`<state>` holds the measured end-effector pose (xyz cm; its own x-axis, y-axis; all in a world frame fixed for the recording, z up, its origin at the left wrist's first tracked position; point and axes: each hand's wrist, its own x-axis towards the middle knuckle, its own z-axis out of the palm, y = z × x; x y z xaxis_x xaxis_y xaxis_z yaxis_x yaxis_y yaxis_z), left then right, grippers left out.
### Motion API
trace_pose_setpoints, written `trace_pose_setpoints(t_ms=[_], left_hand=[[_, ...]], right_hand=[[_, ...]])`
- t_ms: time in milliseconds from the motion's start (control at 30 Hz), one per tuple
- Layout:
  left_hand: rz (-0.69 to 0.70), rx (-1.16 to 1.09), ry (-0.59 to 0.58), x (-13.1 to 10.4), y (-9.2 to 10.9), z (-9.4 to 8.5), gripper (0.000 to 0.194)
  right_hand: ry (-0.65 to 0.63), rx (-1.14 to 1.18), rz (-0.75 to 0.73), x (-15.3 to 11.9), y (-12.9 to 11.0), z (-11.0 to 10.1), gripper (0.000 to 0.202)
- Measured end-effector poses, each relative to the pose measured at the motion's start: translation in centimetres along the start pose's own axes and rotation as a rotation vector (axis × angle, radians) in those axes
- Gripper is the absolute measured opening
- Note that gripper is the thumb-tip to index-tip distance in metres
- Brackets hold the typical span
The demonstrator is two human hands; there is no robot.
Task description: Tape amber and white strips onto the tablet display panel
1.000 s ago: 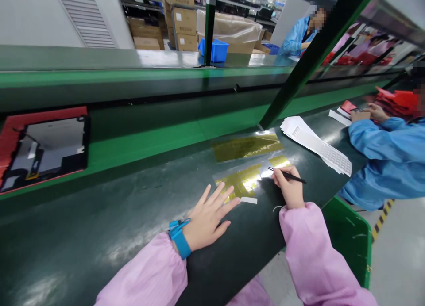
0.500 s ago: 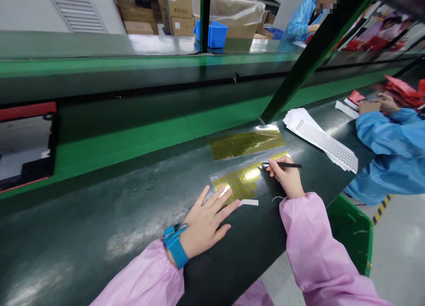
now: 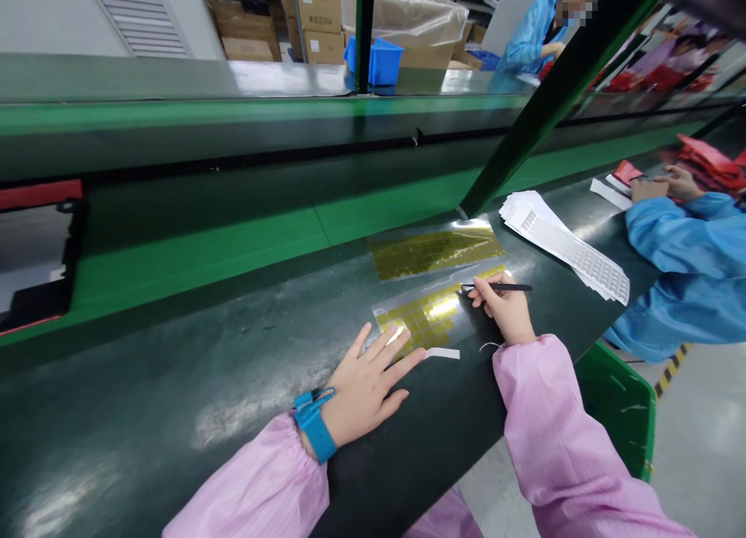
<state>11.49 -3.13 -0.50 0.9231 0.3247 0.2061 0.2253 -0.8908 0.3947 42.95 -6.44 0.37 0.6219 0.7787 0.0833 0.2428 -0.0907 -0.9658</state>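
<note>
My left hand [image 3: 370, 390] lies spread, fingertips on the lower left edge of a clear sheet with yellow film squares [image 3: 423, 323]. A blue strap [image 3: 315, 427] circles that wrist. Pinched in my right hand [image 3: 502, 309] is a thin black tool, likely tweezers [image 3: 513, 287], its tip over the upper right part of the same sheet. Behind it lies a second yellow film sheet [image 3: 437, 252]. A small white strip [image 3: 443, 353] rests beside my left fingertips.
White label sheets [image 3: 565, 246] are stacked at the right, under a slanted green post [image 3: 513, 145]. A co-worker's blue sleeves [image 3: 681, 235] are farther right. A green bin [image 3: 618, 410] stands below the table edge. On the moving-line side, a black-and-red tray [image 3: 35, 250] sits left.
The black-and-red tray has shifted left along the green belt. The view has moved slightly; both hands keep nearly the same pose.
</note>
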Motion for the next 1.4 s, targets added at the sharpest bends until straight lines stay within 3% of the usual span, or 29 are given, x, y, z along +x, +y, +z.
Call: trace_pose_setpoints(t_ms=[300, 667, 1000, 1133, 1300, 1400], left_hand=[[-0.004, 0.087, 0.005, 0.0, 0.2, -0.1, 0.062], [-0.005, 0.029, -0.016, 0.1, 0.1, -0.1, 0.069], [-0.039, -0.066, -0.017, 0.2, 0.3, 0.0, 0.073], [-0.074, -0.265, 0.067, -0.1, 0.0, -0.1, 0.076], [-0.186, -0.806, 0.317, -0.8, -1.0, -0.4, 0.075], [-0.222, -0.903, 0.406, -1.8, -2.0, -0.7, 0.078]], right_hand=[[-0.007, 0.001, -0.018, -0.1, -0.2, 0.0, 0.050], [-0.008, 0.031, 0.003, -0.1, -0.1, 0.1, 0.051], [0.008, 0.129, -0.112, -1.1, -0.9, 0.5, 0.048], [0.009, 0.191, -0.157, -2.3, -1.4, 2.4, 0.048], [-0.040, 0.271, -0.173, -4.4, -2.1, 5.8, 0.049], [-0.070, 0.302, -0.178, -6.0, -2.7, 7.7, 0.049]])
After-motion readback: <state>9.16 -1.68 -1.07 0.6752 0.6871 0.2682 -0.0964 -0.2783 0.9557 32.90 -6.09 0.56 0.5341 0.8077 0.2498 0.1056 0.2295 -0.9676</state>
